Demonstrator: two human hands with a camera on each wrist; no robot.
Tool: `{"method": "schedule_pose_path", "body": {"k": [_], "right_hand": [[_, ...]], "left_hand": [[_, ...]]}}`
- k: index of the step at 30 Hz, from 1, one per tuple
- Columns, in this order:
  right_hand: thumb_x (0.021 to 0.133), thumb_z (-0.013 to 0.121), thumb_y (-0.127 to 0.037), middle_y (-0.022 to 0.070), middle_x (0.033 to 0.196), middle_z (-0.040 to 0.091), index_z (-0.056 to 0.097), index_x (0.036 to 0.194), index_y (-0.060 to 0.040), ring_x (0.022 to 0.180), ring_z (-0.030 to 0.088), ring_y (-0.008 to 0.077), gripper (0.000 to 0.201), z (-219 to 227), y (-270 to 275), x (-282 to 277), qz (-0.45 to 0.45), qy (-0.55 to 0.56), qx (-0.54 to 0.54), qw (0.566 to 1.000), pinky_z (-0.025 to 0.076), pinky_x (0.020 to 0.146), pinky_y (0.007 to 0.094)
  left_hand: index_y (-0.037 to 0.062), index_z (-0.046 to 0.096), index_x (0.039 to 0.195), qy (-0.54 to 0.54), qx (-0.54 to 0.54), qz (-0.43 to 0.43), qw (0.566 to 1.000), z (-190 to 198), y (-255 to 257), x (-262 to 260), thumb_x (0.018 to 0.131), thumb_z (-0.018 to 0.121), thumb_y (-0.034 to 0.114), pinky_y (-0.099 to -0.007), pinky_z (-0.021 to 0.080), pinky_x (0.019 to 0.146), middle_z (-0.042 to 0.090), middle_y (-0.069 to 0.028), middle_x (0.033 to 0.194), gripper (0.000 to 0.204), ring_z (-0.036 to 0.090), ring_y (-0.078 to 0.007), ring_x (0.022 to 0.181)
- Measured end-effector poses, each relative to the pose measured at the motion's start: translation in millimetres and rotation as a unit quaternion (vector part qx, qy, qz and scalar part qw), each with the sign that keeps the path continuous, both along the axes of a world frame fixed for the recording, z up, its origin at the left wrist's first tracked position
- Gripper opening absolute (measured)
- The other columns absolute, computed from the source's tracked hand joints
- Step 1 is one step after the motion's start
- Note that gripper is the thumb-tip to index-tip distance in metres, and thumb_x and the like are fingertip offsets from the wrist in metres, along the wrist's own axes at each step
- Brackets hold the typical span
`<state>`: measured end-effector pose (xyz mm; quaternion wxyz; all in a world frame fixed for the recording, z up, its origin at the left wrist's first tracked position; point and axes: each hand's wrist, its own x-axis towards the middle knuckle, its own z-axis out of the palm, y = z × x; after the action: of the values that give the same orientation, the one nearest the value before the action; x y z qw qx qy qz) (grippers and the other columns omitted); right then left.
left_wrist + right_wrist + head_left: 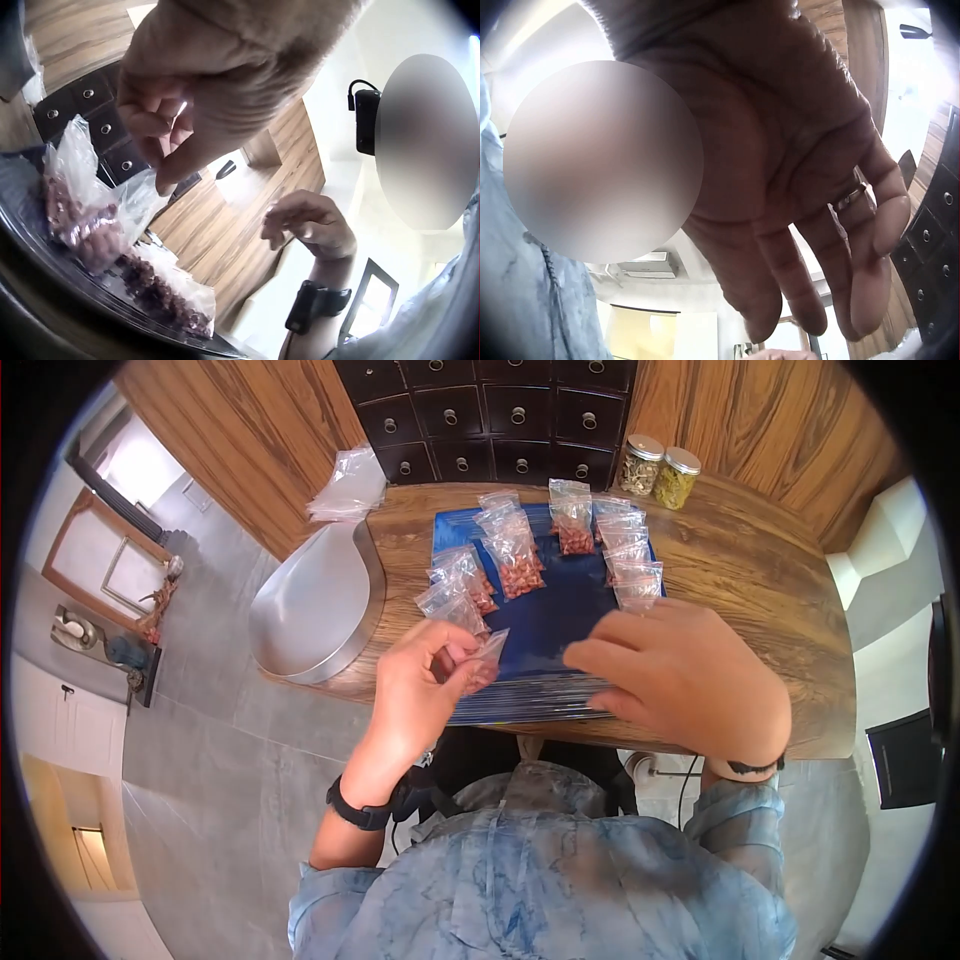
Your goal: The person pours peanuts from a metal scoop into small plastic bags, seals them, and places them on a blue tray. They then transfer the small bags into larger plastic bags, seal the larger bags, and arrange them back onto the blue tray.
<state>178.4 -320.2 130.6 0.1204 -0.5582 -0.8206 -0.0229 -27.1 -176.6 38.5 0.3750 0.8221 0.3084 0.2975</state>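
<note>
My left hand [415,675] pinches the top corner of a small clear zip bag [488,658] between thumb and fingers, above the front left of a blue mat-like stack [560,610]. In the left wrist view, the pinched zip bag [135,206] hangs with reddish, peanut-like pieces low in it. My right hand [680,675] hovers over the front right of the blue stack, fingers loosely bent and holding nothing. The right wrist view shows its bare palm [795,165]. Filled bags [520,565] of the same reddish pieces lie in rows on the stack.
A grey metal tray [310,600] with a raised rim is at the left of the wooden table [740,560]. Empty clear bags [350,480] lie behind it. Two lidded jars [642,465] stand at the back right, beside a dark drawer cabinet [490,420].
</note>
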Motion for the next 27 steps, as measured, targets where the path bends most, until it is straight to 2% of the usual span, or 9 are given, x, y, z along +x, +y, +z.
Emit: {"method": "schedule_pose_path", "body": {"k": [5, 8, 11, 14, 17, 20, 23, 27], "right_hand": [[0.079, 0.066, -0.015, 0.0089, 0.088, 0.055, 0.053, 0.098, -0.0069, 0.084, 0.058, 0.0261, 0.024, -24.9, 24.2, 7.6, -0.005, 0.032, 0.031, 0.999, 0.044, 0.072, 0.0369], [0.078, 0.065, -0.015, 0.0089, 0.086, 0.056, 0.054, 0.097, -0.006, 0.081, 0.059, 0.027, 0.023, -30.6, 31.7, 7.6, 0.013, 0.042, 0.063, 0.997, 0.045, 0.07, 0.0373], [0.075, 0.068, -0.013, 0.0052, 0.082, 0.059, 0.06, 0.09, -0.0101, 0.078, 0.058, 0.0286, 0.018, -22.7, 32.1, 7.4, -0.009, 0.11, 0.012, 0.994, 0.046, 0.069, 0.038], [0.074, 0.068, -0.011, 0.006, 0.076, 0.058, 0.059, 0.083, -0.0087, 0.072, 0.057, 0.0289, 0.013, -20.5, 31.0, 9.3, -0.021, 0.142, 0.055, 0.988, 0.045, 0.066, 0.0381], [0.078, 0.063, -0.014, 0.0073, 0.077, 0.062, 0.055, 0.082, -0.0072, 0.073, 0.062, 0.0293, 0.011, -13.6, 31.7, 11.5, -0.001, 0.197, 0.094, 0.976, 0.046, 0.063, 0.0389], [0.078, 0.063, -0.013, 0.0073, 0.077, 0.062, 0.056, 0.08, -0.0067, 0.074, 0.061, 0.0294, 0.01, -9.6, 32.3, 13.8, -0.025, 0.218, 0.07, 0.973, 0.046, 0.064, 0.039], [0.078, 0.063, -0.012, 0.008, 0.075, 0.061, 0.056, 0.08, -0.006, 0.073, 0.061, 0.03, 0.01, -9.8, 33.7, 15.6, -0.028, 0.233, 0.066, 0.97, 0.046, 0.064, 0.0394], [0.073, 0.068, -0.004, 0.0077, 0.076, 0.059, 0.058, 0.081, -0.0042, 0.072, 0.058, 0.0285, 0.013, -12.2, 35.9, 17.0, -0.028, 0.254, 0.073, 0.964, 0.046, 0.063, 0.0342]], "left_hand": [[-0.0002, 0.061, 0.092, -0.044, -0.005, -0.033, 0.998, 15.7, -17.7, 4.7, 0.076, 0.067, -0.01, -0.0201, 0.046, 0.058, 0.057, -0.0026, 0.083, 0.019, 0.057, -0.0067, 0.069], [0.0027, 0.063, 0.092, -0.113, 0.017, -0.034, 0.993, 24.8, -27.0, 7.7, 0.072, 0.071, -0.007, -0.0225, 0.044, 0.057, 0.058, -0.0042, 0.08, 0.023, 0.056, -0.0112, 0.066], [0.0017, 0.062, 0.095, -0.131, 0.054, -0.063, 0.988, 28.6, -25.9, 5.6, 0.072, 0.071, -0.008, -0.0222, 0.046, 0.06, 0.058, -0.0047, 0.081, 0.026, 0.057, -0.0112, 0.069], [0.0005, 0.062, 0.095, -0.175, 0.066, -0.077, 0.979, 30.7, -25.0, 7.5, 0.074, 0.071, -0.008, -0.0215, 0.046, 0.062, 0.058, -0.0036, 0.084, 0.025, 0.057, -0.0095, 0.072], [0.0001, 0.063, 0.093, -0.2, -0.058, -0.035, 0.977, 33.5, -28.2, 10.9, 0.076, 0.07, -0.007, -0.0202, 0.045, 0.064, 0.058, -0.0023, 0.086, 0.02, 0.055, -0.0071, 0.074], [-0.0006, 0.064, 0.091, -0.189, -0.14, -0.041, 0.971, 29.8, -23.4, 14.7, 0.078, 0.07, -0.006, -0.0187, 0.044, 0.064, 0.058, -0.0017, 0.088, 0.016, 0.054, -0.0051, 0.074], [-0.0017, 0.064, 0.09, -0.139, -0.127, -0.052, 0.981, 27.7, -16.1, 9.7, 0.079, 0.069, -0.006, -0.0181, 0.043, 0.064, 0.058, -0.0023, 0.087, 0.013, 0.053, -0.0048, 0.072], [-0.002, 0.064, 0.089, -0.166, -0.104, -0.062, 0.979, 28.6, -14.5, 9.7, 0.079, 0.069, -0.006, -0.018, 0.042, 0.062, 0.058, -0.0027, 0.087, 0.012, 0.051, -0.005, 0.069]]}}
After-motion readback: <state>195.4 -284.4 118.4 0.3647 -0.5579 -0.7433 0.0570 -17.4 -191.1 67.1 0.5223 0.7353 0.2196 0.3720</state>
